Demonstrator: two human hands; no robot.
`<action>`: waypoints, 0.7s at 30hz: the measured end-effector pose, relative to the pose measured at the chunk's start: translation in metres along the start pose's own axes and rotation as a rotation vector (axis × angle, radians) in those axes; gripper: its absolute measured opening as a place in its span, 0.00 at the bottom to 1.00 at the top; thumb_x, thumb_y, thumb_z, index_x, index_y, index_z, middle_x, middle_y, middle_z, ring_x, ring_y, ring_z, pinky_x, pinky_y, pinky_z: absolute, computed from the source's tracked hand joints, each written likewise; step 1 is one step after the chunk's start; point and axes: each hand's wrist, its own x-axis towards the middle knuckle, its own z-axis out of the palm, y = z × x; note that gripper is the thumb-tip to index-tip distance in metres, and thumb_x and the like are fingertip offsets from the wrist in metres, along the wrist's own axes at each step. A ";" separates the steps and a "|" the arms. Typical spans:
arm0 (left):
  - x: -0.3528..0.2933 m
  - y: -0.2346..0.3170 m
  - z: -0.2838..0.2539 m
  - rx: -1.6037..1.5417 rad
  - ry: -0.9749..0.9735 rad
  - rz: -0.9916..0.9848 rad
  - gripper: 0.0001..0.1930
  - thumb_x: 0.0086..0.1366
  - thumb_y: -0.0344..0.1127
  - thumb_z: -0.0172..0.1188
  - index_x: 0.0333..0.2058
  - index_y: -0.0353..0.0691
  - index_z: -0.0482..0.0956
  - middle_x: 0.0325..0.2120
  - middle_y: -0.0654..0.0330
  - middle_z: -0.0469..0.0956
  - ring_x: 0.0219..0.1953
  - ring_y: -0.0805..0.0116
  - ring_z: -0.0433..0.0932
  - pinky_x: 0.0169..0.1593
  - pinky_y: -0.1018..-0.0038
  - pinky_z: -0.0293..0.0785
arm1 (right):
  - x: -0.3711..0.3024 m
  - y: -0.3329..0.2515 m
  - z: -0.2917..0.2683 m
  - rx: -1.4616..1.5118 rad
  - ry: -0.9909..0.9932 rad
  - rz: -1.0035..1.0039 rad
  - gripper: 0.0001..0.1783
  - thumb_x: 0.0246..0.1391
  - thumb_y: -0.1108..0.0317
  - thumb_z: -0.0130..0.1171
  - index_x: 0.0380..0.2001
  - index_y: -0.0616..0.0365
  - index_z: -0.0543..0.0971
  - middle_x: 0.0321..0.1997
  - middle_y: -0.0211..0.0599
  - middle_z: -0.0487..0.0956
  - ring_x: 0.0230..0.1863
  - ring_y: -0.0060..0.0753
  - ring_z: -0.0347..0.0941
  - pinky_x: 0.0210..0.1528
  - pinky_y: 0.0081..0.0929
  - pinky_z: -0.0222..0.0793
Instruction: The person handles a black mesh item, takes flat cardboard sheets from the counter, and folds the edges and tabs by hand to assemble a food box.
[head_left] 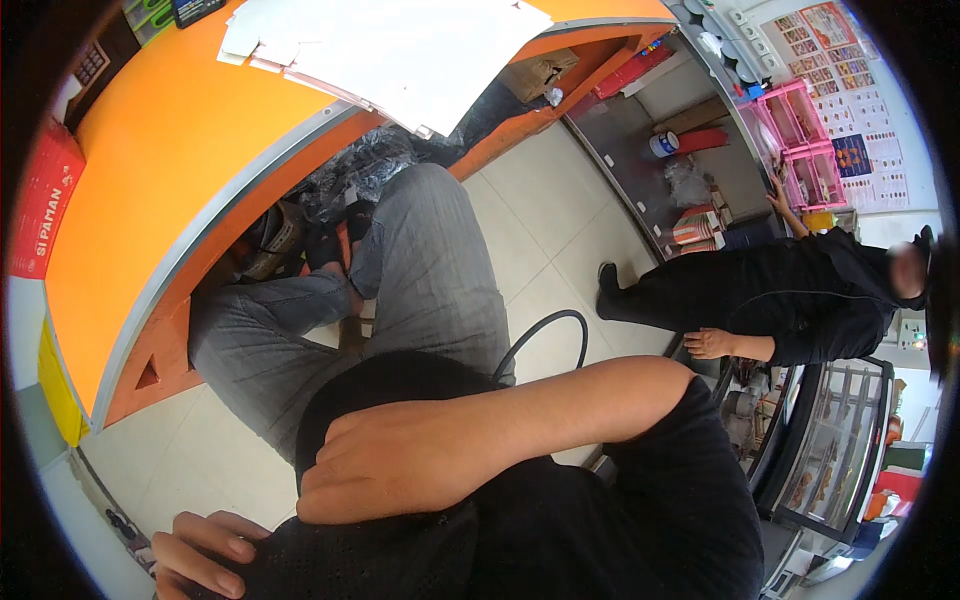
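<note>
My right forearm crosses my body from the right. My right hand (390, 462) lies back up on the black cloth (400, 380) over my lap, its fingers curled down and their tips out of sight. Whether the fingers grip anything is hidden. At the lower left my left hand (205, 553) rests at the edge of the black clothing, fingers loosely bent and apart, with nothing seen in them. I sit with my knees in grey trousers (430, 260) beneath the counter. A black cord (548, 325) loops beside my right thigh.
An orange counter (190, 120) curves ahead, bearing white paper sheets (370, 50) and a red box (45, 205). Black plastic (350, 175) lies under it. To the right, a person in black (780, 295) stands between shelving with a pink rack (800, 130) and a glass display case (825, 440).
</note>
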 end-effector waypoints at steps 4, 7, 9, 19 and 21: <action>-0.003 -0.001 -0.004 0.008 -0.028 -0.003 0.07 0.74 0.38 0.58 0.46 0.55 0.84 0.47 0.56 0.71 0.57 0.54 0.71 0.56 0.47 0.82 | -0.001 0.005 0.003 0.003 -0.014 -0.009 0.13 0.65 0.69 0.49 0.47 0.65 0.76 0.41 0.45 0.80 0.41 0.47 0.78 0.49 0.39 0.71; -0.003 -0.002 0.002 0.001 0.029 -0.007 0.07 0.74 0.37 0.58 0.46 0.55 0.84 0.47 0.56 0.72 0.58 0.54 0.71 0.56 0.48 0.82 | 0.000 0.001 -0.002 0.001 -0.016 0.004 0.13 0.65 0.68 0.50 0.47 0.65 0.76 0.41 0.45 0.80 0.42 0.47 0.78 0.50 0.39 0.71; 0.001 -0.003 0.005 0.031 0.043 0.004 0.07 0.74 0.36 0.58 0.46 0.55 0.83 0.46 0.55 0.72 0.57 0.54 0.73 0.56 0.49 0.83 | 0.000 0.000 -0.003 0.000 -0.027 0.004 0.13 0.64 0.68 0.50 0.47 0.65 0.76 0.41 0.45 0.80 0.42 0.47 0.78 0.50 0.40 0.71; 0.000 -0.007 0.009 0.037 0.081 0.019 0.07 0.74 0.36 0.59 0.47 0.56 0.83 0.45 0.56 0.73 0.55 0.55 0.74 0.55 0.51 0.84 | -0.002 0.001 -0.001 -0.027 -0.005 -0.002 0.13 0.62 0.69 0.52 0.47 0.64 0.76 0.41 0.45 0.80 0.42 0.47 0.78 0.50 0.39 0.72; 0.004 -0.007 0.013 0.043 0.100 0.026 0.08 0.75 0.36 0.58 0.48 0.55 0.82 0.44 0.55 0.73 0.53 0.53 0.75 0.55 0.50 0.84 | -0.001 0.000 -0.002 -0.025 -0.017 0.010 0.13 0.63 0.70 0.52 0.47 0.64 0.76 0.41 0.45 0.80 0.42 0.47 0.78 0.50 0.39 0.71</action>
